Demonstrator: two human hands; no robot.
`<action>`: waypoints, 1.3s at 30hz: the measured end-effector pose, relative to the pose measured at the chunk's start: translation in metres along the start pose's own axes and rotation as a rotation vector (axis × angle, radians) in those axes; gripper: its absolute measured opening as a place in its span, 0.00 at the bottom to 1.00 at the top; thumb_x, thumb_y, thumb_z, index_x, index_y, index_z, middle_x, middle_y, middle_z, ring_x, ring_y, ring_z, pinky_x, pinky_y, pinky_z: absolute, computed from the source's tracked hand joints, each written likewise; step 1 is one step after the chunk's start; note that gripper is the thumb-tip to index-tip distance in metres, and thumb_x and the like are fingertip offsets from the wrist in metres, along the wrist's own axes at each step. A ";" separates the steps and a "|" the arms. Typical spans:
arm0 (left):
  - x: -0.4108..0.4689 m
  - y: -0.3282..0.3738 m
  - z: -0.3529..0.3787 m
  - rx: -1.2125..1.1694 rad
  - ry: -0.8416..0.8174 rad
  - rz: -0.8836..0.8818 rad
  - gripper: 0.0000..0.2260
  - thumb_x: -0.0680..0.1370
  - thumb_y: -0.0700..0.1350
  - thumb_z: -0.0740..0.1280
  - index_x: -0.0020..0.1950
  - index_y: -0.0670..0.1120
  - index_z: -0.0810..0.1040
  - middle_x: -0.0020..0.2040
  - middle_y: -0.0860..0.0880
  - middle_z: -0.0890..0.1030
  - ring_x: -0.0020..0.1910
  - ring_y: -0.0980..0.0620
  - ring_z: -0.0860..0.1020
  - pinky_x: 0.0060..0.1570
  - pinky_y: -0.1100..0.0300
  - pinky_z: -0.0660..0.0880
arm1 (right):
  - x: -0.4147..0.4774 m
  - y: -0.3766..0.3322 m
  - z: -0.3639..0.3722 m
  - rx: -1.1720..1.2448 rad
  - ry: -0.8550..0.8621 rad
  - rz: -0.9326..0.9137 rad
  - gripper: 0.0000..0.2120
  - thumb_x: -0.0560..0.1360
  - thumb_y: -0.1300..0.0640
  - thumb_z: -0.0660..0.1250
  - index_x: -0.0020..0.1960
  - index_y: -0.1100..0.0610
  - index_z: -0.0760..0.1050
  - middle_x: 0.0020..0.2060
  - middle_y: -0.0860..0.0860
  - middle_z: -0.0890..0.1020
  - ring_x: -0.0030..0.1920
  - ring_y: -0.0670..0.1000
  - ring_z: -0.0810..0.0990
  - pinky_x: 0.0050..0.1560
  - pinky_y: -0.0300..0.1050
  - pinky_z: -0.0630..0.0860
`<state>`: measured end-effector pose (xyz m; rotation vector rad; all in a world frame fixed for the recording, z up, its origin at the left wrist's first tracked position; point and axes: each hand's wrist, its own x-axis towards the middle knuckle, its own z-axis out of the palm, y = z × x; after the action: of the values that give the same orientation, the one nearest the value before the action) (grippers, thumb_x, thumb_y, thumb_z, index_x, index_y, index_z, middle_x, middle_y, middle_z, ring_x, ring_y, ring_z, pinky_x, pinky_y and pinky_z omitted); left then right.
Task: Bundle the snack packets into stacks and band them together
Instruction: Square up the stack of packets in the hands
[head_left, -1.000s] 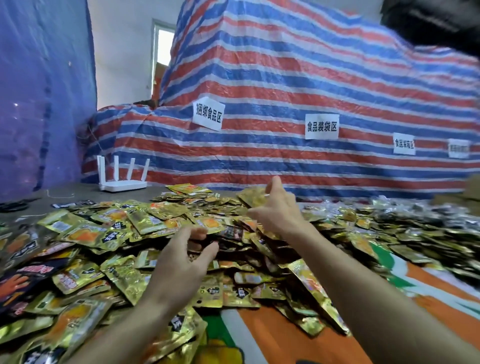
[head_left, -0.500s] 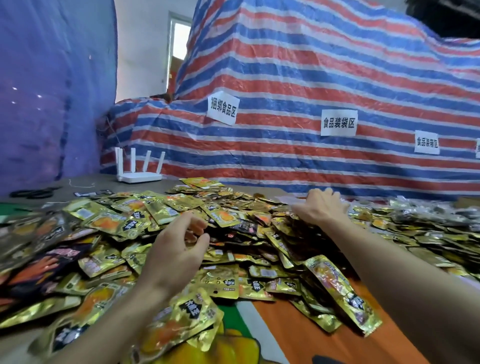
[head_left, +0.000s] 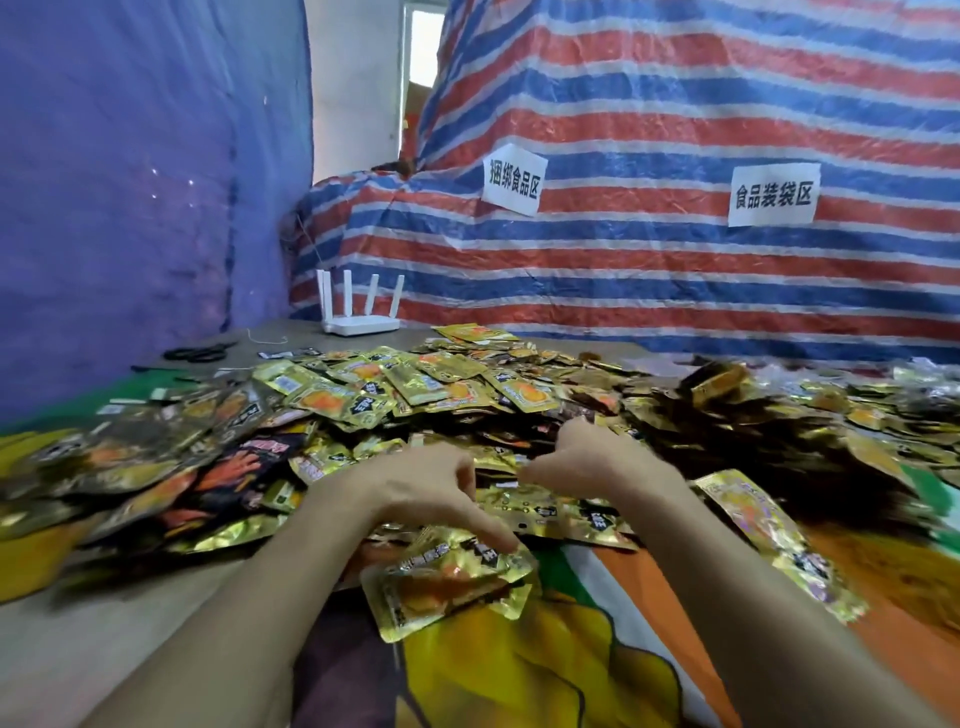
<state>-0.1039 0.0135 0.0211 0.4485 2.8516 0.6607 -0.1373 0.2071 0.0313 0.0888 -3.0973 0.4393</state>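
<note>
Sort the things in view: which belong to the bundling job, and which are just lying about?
Job: heap of snack packets; left hand and right hand, both down among them, grip unclear.
Lying about: white router; black scissors; paper signs on the striped tarp.

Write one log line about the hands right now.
stage: gathering | left hand: in heap of shiny gold foil snack packets, grip unclear | right hand: in heap too, grip unclear
</note>
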 end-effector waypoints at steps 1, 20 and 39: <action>-0.002 0.002 0.001 0.039 -0.072 -0.037 0.42 0.50 0.78 0.73 0.49 0.48 0.74 0.46 0.54 0.78 0.42 0.53 0.75 0.41 0.58 0.71 | -0.001 0.002 0.008 -0.025 0.025 0.040 0.17 0.73 0.40 0.67 0.42 0.55 0.75 0.38 0.49 0.80 0.43 0.52 0.81 0.44 0.47 0.76; 0.013 -0.027 0.008 0.095 0.106 -0.078 0.40 0.58 0.64 0.82 0.59 0.54 0.63 0.52 0.57 0.71 0.50 0.53 0.72 0.44 0.57 0.72 | -0.002 0.028 0.009 0.035 -0.282 -0.018 0.62 0.36 0.23 0.74 0.63 0.55 0.75 0.57 0.50 0.80 0.56 0.54 0.79 0.58 0.55 0.80; 0.013 -0.028 0.010 0.017 0.399 -0.505 0.52 0.60 0.67 0.79 0.76 0.48 0.61 0.73 0.41 0.67 0.72 0.40 0.63 0.68 0.47 0.64 | 0.018 0.025 0.042 0.226 0.008 -0.294 0.39 0.65 0.37 0.79 0.72 0.46 0.73 0.82 0.43 0.51 0.81 0.51 0.45 0.77 0.62 0.48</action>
<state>-0.1207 -0.0022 -0.0020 -0.4461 3.1358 0.6807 -0.1564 0.2182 -0.0154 0.5333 -2.9425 0.7673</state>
